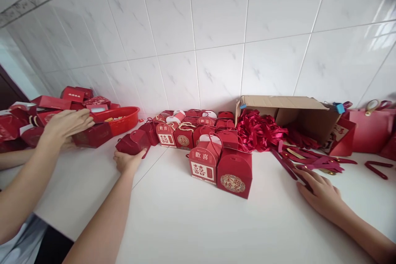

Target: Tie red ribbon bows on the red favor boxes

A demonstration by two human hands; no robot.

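My left hand (128, 161) is closed around the lower side of a dark red gift box (133, 142), tilted just above or on the white table; I cannot tell whether it touches. To the right, my right hand (320, 193) has its thumb and fingers closed on a dark red strap (306, 182) at the near edge of a pile of straps (321, 161) with gold-coloured studs. Between my hands stand two upright red gift boxes, one with a white label (202, 165) and one with a round gold emblem (233, 175).
Rows of corded gift boxes (184, 137) line the tiled wall. A cardboard box (283, 102) spills red ribbons (258, 132). Pink bags (369, 130) stand at right. At left, a co-worker's hands (66, 126) handle a red box beside a red basin (130, 121) and heaped boxes.
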